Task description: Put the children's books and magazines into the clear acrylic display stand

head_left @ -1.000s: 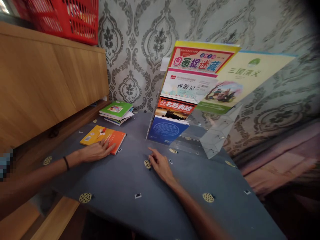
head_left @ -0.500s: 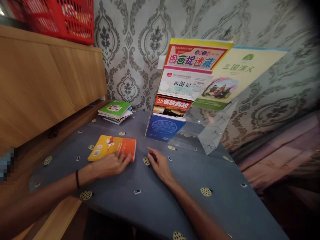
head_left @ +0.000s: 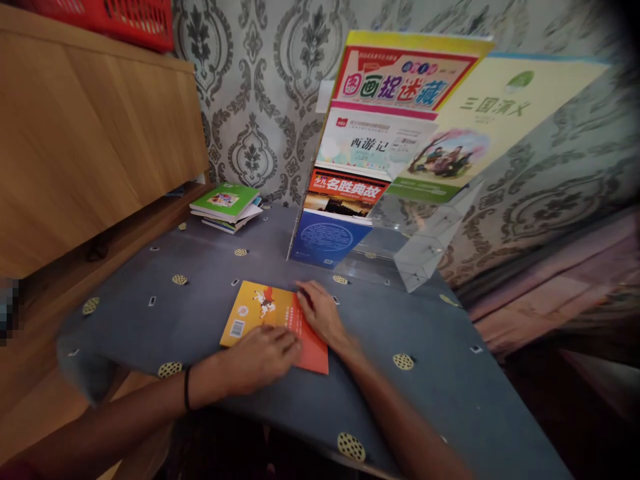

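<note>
A small book (head_left: 256,303) with a yellow and orange cover lies on the cloth-covered table, a barcode near its left corner. My left hand (head_left: 267,357) is over the book's near edge, fingers curled against the cover and slightly blurred. At the book's right part rests my right hand (head_left: 320,313), its fingers stretched out and somewhat apart over the orange cover. Behind the hands a clear book rack (head_left: 417,260) stands upright. It holds a blue book (head_left: 327,240), a red-titled book (head_left: 345,193), a white book (head_left: 360,143), a large yellow-edged book (head_left: 393,80) and a pale yellow-green book (head_left: 493,107).
A small stack of books with a green one (head_left: 225,202) on top sits at the table's far left. Beside the table stands a wooden cabinet (head_left: 100,147) bearing a red plastic basket (head_left: 145,23). Patterned wallpaper (head_left: 253,157) covers the wall behind the rack.
The yellow and orange book has moved right and nearer to me, along with my left hand. My right hand now lies on its right part. The view has shifted slightly.
</note>
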`<state>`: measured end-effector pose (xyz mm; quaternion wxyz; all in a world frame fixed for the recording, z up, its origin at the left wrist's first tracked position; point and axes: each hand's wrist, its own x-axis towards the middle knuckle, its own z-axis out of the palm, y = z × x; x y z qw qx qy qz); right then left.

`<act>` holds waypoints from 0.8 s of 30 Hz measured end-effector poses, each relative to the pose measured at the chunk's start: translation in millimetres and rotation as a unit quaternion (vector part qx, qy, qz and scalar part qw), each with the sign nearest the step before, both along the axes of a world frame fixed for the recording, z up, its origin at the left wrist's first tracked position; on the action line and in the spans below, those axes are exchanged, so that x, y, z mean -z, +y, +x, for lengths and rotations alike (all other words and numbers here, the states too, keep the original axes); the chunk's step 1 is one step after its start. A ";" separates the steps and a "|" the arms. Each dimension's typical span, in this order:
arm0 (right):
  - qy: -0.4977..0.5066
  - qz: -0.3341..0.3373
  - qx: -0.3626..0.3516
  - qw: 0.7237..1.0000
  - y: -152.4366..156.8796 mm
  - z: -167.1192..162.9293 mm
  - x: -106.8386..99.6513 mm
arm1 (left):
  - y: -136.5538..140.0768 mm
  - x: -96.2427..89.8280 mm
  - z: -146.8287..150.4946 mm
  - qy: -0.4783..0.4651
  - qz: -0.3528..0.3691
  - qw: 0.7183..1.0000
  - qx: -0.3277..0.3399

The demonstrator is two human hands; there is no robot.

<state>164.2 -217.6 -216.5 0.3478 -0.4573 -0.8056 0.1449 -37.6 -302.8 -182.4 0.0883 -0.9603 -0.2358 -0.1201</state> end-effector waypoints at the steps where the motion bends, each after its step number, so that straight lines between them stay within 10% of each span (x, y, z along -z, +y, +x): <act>1: -0.019 0.000 -0.011 1.000 0.0 -0.9 0.8 | 8.9 1.1 -11.3 -0.005 -0.015 1.000 -0.021; 9: -0.103 -0.006 -0.024 0.994 -1.5 -2.0 -5.9 | 62.2 27.7 -89.6 -0.101 -0.076 0.977 -0.173; 24: -0.187 -0.012 -0.137 0.973 -36.7 -81.6 -5.1 | 68.7 42.4 -93.8 -0.194 -0.111 0.960 -0.171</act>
